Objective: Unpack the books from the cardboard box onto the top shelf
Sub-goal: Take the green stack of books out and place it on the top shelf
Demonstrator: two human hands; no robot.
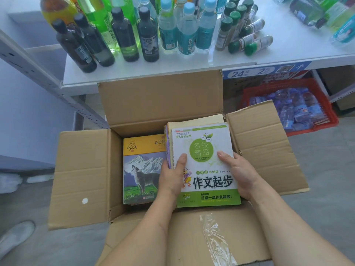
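Observation:
An open cardboard box (84, 173) sits on the floor below me with its flaps spread. Inside on the left lies a yellow book with a howling wolf on its cover (142, 169). On the right, both hands grip a stack of books (203, 148) topped by a white and green one, raised at the box's right side. My left hand (172, 175) clasps the stack's left edge, thumb on the cover. My right hand (238, 173) clasps the right edge. A white shelf (249, 54) runs across the top of the view.
The white shelf holds many drink bottles (134, 33), dark, green and clear blue, and small green-capped bottles (247, 37), some lying down. A red crate of water bottles (292, 110) stands under it at right. A grey metal upright (38, 66) runs at left. A white shoe (15, 237) shows bottom left.

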